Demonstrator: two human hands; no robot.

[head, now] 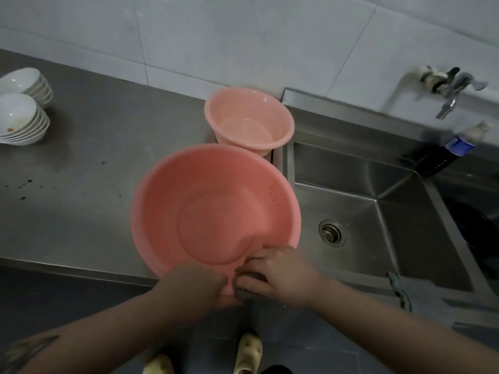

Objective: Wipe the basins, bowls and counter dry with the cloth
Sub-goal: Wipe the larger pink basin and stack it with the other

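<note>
While pressed to basin (213, 211): cloth (252, 278) under right fingers (259, 265).

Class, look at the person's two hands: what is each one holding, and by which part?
The left hand grips the large pink basin by its near rim. The right hand presses a grey cloth against that same rim.

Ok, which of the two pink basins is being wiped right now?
The larger pink basin nearest the camera; both hands grip its near rim. The smaller pink basin sits untouched behind it.

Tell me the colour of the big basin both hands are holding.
Salmon pink, plain with no pattern. The large basin shows clearly in the head view, the only one.
</note>
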